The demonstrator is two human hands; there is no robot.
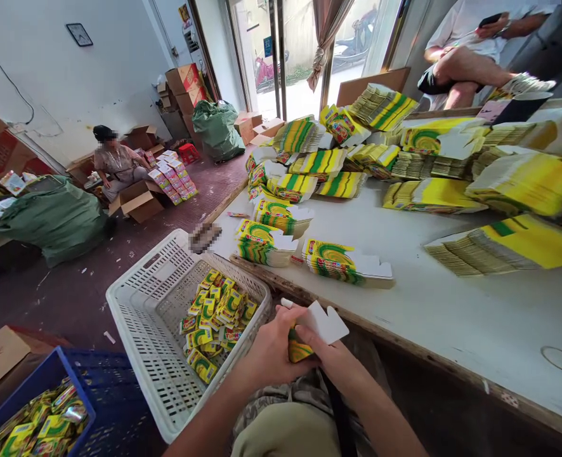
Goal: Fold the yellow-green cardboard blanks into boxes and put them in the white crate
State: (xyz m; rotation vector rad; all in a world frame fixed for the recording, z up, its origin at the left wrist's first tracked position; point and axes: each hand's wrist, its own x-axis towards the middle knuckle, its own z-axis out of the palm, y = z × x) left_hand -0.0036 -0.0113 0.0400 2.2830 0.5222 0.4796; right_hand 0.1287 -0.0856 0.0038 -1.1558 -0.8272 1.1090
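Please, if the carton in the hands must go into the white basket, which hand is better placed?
Probably the left hand. It is nearer the white basket, on its own side; the right hand is farther away. Both hold the carton, so the right grip would need releasing.

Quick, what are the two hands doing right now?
Left hand: closed around a yellow-and-green carton.
Right hand: closed on the same carton, near its white flaps.
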